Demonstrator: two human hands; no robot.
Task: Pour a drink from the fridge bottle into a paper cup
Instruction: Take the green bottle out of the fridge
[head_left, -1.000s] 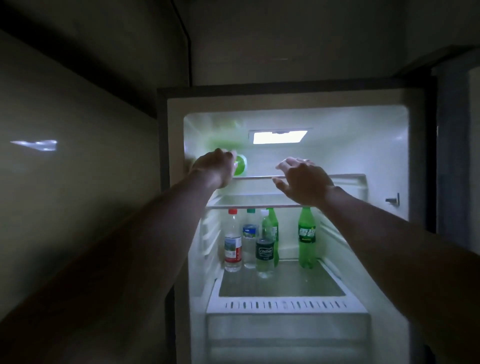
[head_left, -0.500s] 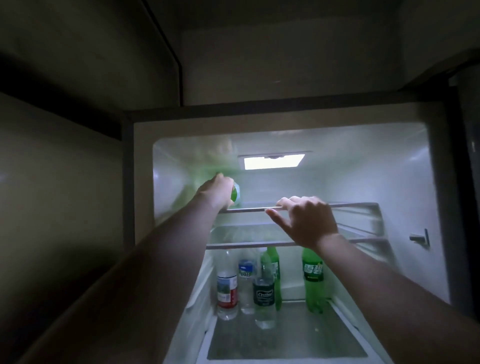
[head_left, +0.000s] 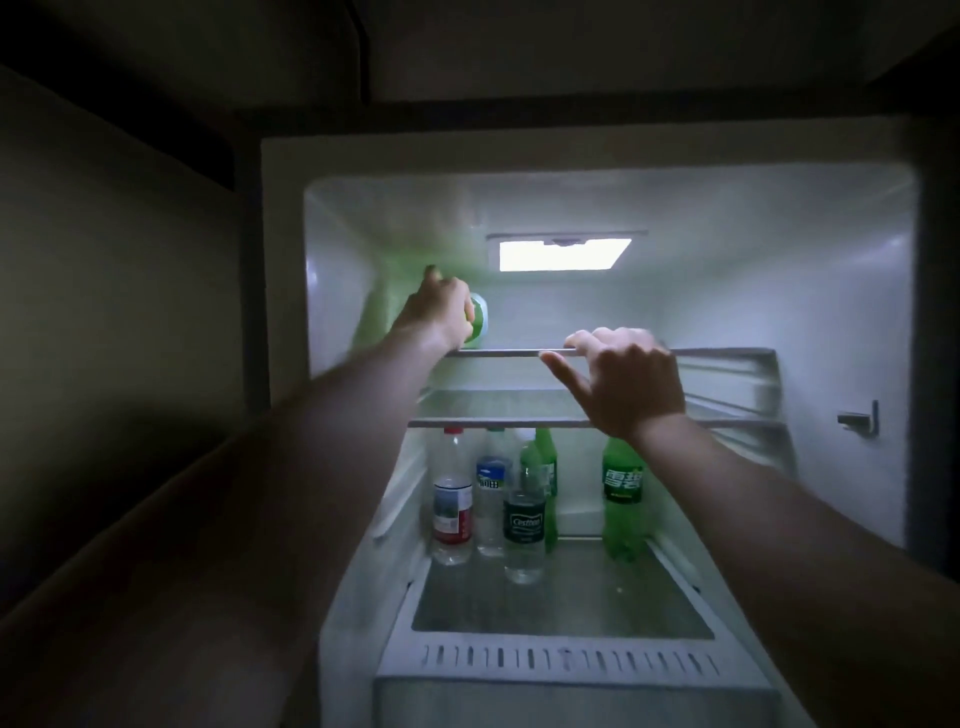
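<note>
Open fridge (head_left: 779, 270), both hands in the top compartment.
Top shelf (head_left: 727, 352): left hand (head_left: 439, 312) is wrapped round the green bottle (head_left: 479, 326) at the shelf's far left, near the side wall. The bottle is blurred and mostly hidden by the hand, so can't tell if it's upright or lying. Right hand (head_left: 628, 384) has fingers curled over the shelf's front rail, thumb stuck out to the left, well apart from the bottle. Interior light (head_left: 563, 254) is lit above. Five bottles (head_left: 523, 525) stand upright on the lower floor, below the right wrist.

Dim, grainy view — only the fridge lamp (head_left: 564, 254) glows — edges bowed.
</note>
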